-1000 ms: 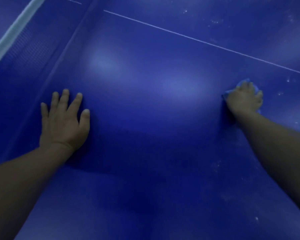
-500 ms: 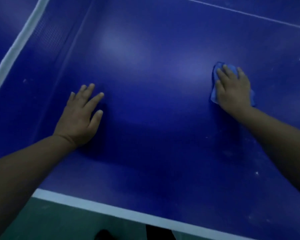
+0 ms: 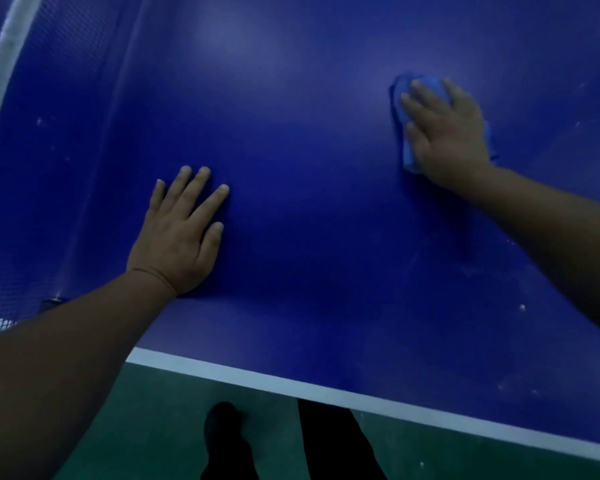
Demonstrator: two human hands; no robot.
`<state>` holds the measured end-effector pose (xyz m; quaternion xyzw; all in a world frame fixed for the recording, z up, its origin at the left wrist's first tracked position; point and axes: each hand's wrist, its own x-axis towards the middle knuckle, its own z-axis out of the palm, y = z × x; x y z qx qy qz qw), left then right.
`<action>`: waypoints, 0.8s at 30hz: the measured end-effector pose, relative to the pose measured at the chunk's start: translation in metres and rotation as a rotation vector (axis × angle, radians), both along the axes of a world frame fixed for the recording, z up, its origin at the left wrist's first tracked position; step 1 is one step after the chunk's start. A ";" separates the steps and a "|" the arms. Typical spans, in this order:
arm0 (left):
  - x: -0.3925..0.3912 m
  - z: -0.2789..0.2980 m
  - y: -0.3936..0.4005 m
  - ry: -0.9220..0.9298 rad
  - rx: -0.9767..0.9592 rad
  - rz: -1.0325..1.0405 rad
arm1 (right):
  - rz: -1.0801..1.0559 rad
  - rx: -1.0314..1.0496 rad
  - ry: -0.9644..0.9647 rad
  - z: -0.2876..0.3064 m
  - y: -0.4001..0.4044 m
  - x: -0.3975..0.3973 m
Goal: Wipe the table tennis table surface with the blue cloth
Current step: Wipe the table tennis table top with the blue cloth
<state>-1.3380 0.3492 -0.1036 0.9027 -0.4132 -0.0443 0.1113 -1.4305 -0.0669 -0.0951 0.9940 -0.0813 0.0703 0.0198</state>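
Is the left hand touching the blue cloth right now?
Apart. The head view shows the left hand flat on bare table, the blue cloth well away.

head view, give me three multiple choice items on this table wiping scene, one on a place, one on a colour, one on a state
1. Where does the blue cloth lie?
A. under the right hand
B. under the left hand
C. on the floor

2. What colour is the stripe along the table's near edge?
A. red
B. white
C. yellow

3. How does the left hand lie?
A. curled in a fist
B. pinching the net
C. flat on the table, fingers straight

Answers:
1 A, the right hand presses on the cloth, which shows at its edges.
2 B, the edge stripe is white against the blue table.
3 C, the left hand rests palm down with its fingers spread and holds nothing.
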 end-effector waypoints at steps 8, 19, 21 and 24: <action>0.002 0.003 0.001 0.046 0.006 0.001 | 0.702 0.121 0.233 0.010 0.155 -0.145; 0.000 0.006 0.002 0.086 0.013 -0.005 | -0.232 0.157 -0.077 -0.002 0.208 -0.128; 0.000 0.007 0.003 0.089 0.025 -0.006 | 0.041 0.166 0.061 0.001 0.258 -0.173; 0.000 0.008 0.003 0.096 0.033 -0.011 | 0.140 0.161 0.154 0.008 0.257 -0.226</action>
